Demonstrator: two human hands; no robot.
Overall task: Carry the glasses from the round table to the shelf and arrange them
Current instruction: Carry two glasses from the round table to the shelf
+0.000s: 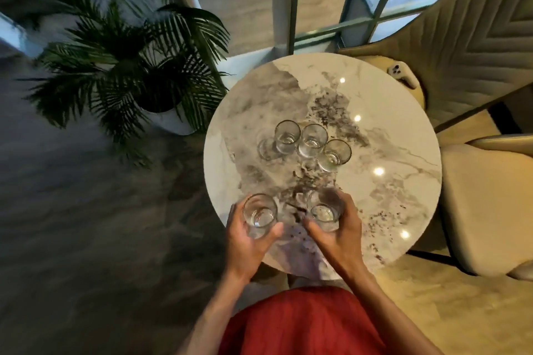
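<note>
Marble, white with grey and brown veining, makes the glossy top of the round table [389,130], which mirrors four small points of light. The glasses are clear, smooth-walled, short cylinders with thick bases.

The left hand [245,245] curls fingers and thumb around the left glass [259,212], close to the table's near-left rim. The right hand [340,239] wraps the right glass [324,212] just beside it, over the tabletop. Whether either base touches the marble cannot be told. The far rim of the right glass dissolves into blur, and the fingers behind it show only through the glass.

Near the table's middle a row of three glasses [313,140] stands upright, rims nearly touching. Just left of the row a faint fourth glass [266,148] is hard to make out; only a pale ring and base show. That counts two held, three plain and one doubtful.

A feathery palm plant [129,66] in a rounded white pot [173,124] stands on dark mottled floor left of the table. Two beige upholstered chairs sit to the right: a chevron-quilted chair [476,37], cut off by the frame, and a smooth cushioned chair [484,204]. A small white object [402,73] lies on the quilted seat, too small to identify. A teal metal lattice [360,3] rises behind the table. Red ribbed fabric [302,323] fills the bottom edge.
</note>
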